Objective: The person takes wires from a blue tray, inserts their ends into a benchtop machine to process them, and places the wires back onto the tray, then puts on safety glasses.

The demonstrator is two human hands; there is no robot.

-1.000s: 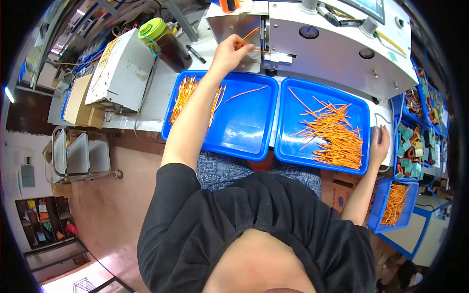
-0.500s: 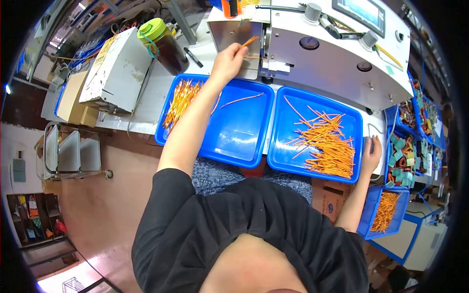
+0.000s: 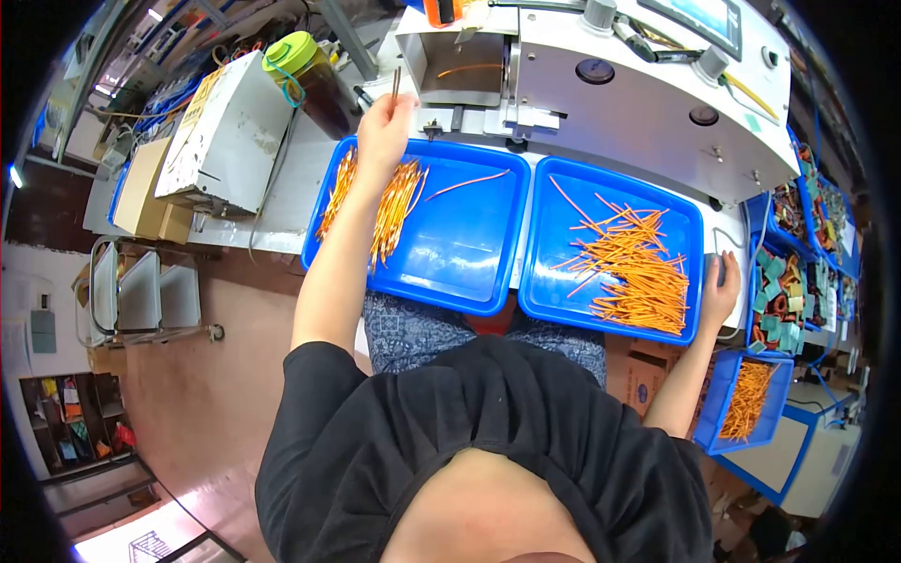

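Wires (image 3: 396,83) jut from the left hand (image 3: 383,131), lower parts hidden.

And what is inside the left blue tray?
The left blue tray holds orange wires either side of the left forearm, plus one separate wire; what the forearm covers cannot be seen.

We log a plain black top (image 3: 526,413), matte, short-sleeved, loose cut. Neckline (image 3: 469,445): same black, wide and rounded, soft folds fanning out from it across the fabric. We tag the left sleeve (image 3: 319,375) and right sleeve (image 3: 690,460): both black, sleeve ends near the elbows, forearms bare below. Left hand (image 3: 383,136) and right hand (image 3: 721,293): both bare. Legwear (image 3: 413,333): blue, printed all over in a small whitish pattern, one squarish motif we can pick out on the left thigh; finer print too small for us to read.
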